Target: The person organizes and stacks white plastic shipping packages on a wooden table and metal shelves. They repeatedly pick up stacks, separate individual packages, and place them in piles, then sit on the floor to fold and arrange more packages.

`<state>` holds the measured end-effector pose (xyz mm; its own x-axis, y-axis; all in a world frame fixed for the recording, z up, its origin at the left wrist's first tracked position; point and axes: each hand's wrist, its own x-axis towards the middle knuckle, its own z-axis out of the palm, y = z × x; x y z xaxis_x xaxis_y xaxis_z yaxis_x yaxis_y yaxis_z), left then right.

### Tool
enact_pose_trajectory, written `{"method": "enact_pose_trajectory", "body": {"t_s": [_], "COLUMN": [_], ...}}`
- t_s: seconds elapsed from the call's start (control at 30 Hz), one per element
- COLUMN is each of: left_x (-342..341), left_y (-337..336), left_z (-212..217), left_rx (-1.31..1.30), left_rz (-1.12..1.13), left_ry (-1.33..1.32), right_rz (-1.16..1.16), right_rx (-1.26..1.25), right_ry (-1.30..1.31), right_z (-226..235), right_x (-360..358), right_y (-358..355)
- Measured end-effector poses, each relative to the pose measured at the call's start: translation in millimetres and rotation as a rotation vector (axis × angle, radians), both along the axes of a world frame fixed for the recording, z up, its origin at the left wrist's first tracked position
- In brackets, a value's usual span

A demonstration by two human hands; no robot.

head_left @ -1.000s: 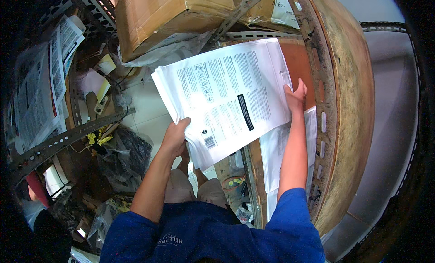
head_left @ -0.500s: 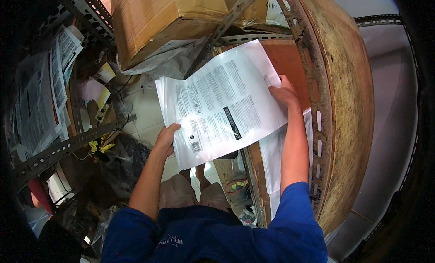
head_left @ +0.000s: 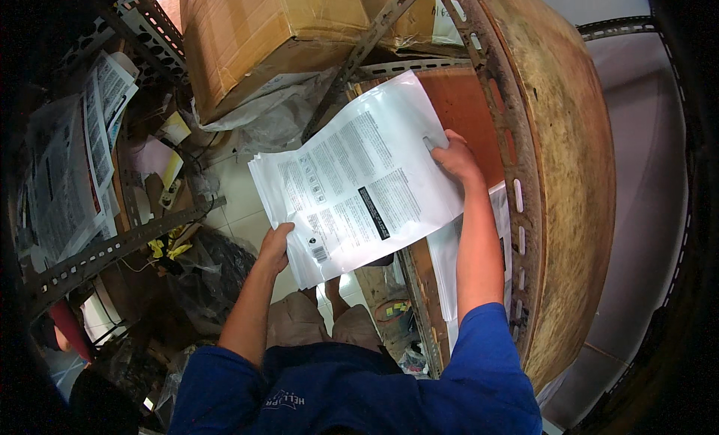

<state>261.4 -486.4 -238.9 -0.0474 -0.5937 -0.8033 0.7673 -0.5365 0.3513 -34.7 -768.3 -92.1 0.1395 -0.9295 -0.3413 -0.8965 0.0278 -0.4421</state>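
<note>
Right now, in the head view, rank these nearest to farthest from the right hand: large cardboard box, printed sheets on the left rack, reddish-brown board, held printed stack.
1. Held printed stack: gripped by the right hand.
2. Reddish-brown board: just above the hand in view.
3. Large cardboard box: upper left.
4. Printed sheets: far left, on the rack.

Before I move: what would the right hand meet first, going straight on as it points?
Holding the printed sheets, the right hand would likely cross over the reddish-brown board and first meet the slotted metal rail at its far edge, though depth is unclear.
</note>
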Motion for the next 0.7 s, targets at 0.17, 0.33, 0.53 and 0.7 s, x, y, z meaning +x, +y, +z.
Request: {"method": "enact_pose_trajectory", "body": {"t_s": [0.17, 0.33, 0.53, 0.7], "left_x": [3.0, 3.1, 21.5, 2.2], "left_y": [15.7, 45.0, 127.0, 149.1], "left_z": [-24.9, -51.2, -118.1, -58.4], "left_rx": [0.074, 0.107, 0.155, 0.283], "left_rz": [-0.013, -0.06, -0.076, -0.171], "left_ry": [-0.049, -0.119, -0.265, -1.359], "right_rz": [-0.041, 0.023, 0.003, 0.138], "right_rx": [0.361, 0.606, 0.731, 0.784], "right_ry": [-0.442, -0.7, -0.862, -0.845], "right_z": [30.9, 7.0, 31.1, 34.6], "right_x": [27.4, 51.4, 98.6, 110.2], "right_y": [29.3, 92.7, 170.6, 211.4]}}
